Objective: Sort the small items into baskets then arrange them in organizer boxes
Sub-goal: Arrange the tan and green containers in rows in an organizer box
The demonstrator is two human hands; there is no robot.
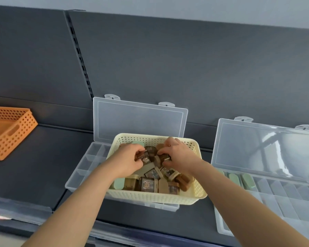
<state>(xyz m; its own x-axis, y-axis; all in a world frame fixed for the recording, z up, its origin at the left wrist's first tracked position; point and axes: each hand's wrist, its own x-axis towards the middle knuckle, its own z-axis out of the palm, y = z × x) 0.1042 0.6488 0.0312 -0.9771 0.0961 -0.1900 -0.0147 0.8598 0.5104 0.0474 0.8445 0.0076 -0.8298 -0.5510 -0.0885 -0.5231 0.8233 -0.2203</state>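
Note:
A cream perforated basket [155, 197] rests on top of an open clear organizer box [89, 161] in the middle of the dark shelf. It holds several small brown boxes [148, 184] and a few pale green ones [118, 183]. My left hand [128, 160] reaches into the basket and is closed on a small brown box [144, 156]. Beside it, my right hand [178, 157] grips another small brown box [165, 157]. A second open organizer box [284, 198] at the right has pale green items [247, 180] in its back compartments.
An orange perforated basket [9, 132] sits at the far left of the shelf. Both organizer lids [139, 120] stand upright against the dark back panel. A clear price rail [20, 209] runs along the shelf's front edge.

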